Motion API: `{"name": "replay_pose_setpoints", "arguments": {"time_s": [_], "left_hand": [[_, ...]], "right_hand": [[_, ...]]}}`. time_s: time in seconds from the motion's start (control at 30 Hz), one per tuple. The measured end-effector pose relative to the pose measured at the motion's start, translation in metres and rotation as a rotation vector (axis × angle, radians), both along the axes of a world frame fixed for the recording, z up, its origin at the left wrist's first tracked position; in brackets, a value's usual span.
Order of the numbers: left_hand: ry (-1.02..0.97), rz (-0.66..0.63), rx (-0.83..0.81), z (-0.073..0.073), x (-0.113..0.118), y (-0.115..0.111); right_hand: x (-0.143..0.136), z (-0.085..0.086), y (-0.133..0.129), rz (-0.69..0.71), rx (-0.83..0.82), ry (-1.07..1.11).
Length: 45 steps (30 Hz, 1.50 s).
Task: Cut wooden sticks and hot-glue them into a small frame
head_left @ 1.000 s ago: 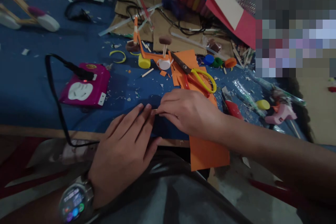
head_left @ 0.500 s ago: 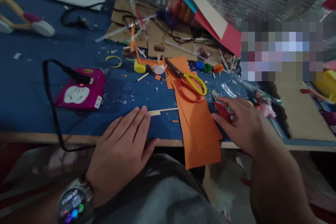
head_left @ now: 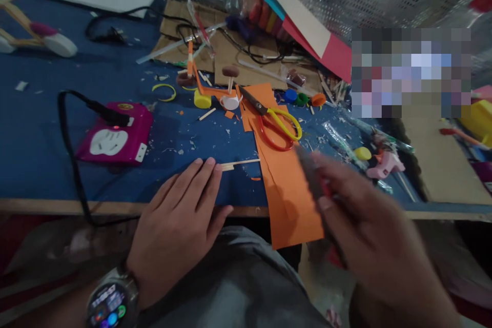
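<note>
My left hand lies flat on the blue table, fingers stretched out and pressing on thin wooden sticks whose ends stick out past the fingertips. Gripped in my right hand is a red utility knife with a dark blade, blurred by motion, raised above the orange paper strips. Those strips overhang the table's front edge. Scissors with one yellow and one red handle rest on the paper. Behind the sticks stands a small orange paper-and-stick model with bottle caps.
A magenta glue-gun-like or power box with a black cable is at left. Cardboard, a wooden toy bike, bottle caps and paper scraps lie around. A pink piece sits at right.
My right hand has picked the red utility knife up off the table and brought it left and nearer to me, over the orange paper. My left hand stays on the sticks.
</note>
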<state>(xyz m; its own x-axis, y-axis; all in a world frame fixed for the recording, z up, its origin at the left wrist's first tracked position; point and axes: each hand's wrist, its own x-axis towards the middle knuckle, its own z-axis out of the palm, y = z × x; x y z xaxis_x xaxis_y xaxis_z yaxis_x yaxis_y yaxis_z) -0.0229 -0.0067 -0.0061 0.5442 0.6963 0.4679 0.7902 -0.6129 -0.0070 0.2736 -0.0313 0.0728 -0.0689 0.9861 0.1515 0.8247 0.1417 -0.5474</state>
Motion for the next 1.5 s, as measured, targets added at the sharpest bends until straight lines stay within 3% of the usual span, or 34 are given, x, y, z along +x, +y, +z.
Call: {"name": "replay_pose_setpoints", "arguments": {"time_s": [0.07,0.17,0.27,1.5], "left_hand": [[-0.003,0.004,-0.004,0.000,0.000,0.000],[-0.005,0.000,-0.010,-0.001,0.000,0.000],[-0.022,-0.010,-0.022,-0.003,0.000,-0.001],[-0.021,-0.049,-0.070,-0.001,-0.001,-0.001]], "right_hand": [[-0.029,-0.002,-0.002,0.200,-0.149,0.063],[-0.059,-0.010,0.008,0.236,-0.208,0.084],[-0.071,-0.016,0.018,0.234,-0.211,0.056],[-0.100,-0.019,0.008,0.212,-0.092,-0.159]]}}
